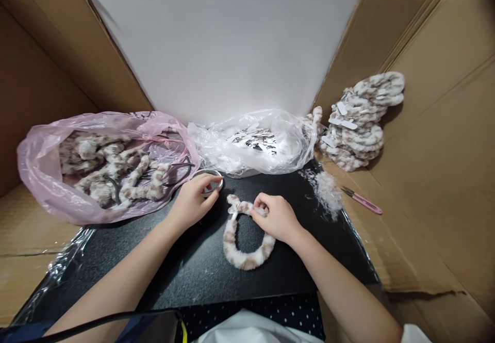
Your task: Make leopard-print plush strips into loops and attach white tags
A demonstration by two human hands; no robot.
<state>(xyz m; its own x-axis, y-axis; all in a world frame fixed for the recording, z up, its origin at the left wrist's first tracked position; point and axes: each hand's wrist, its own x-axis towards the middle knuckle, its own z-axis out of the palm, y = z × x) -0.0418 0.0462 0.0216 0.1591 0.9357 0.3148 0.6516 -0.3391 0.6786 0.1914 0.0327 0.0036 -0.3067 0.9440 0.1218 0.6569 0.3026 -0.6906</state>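
On the black tabletop lies a furry white-and-brown headband [247, 260], bent into a loop with a small knotted tuft and a white tag at its upper left. My right hand [276, 216] pinches the upper right of this loop between thumb and fingers. To the left, my left hand [193, 198] reaches over a small round dish [212, 172] with a pale rim. Its thumb and index finger are apart at the dish; the other fingertips are partly hidden, and I see nothing held there.
A pink plastic bag [42, 147] of furry pieces lies left; a clear bag [209, 149] of white tags is at the back. Right are stacked furry headbands [359, 121], a fluff pile [327, 193] and pink-handled thread snips [363, 201]. Cardboard walls [433, 126] flank the black table [185, 276].
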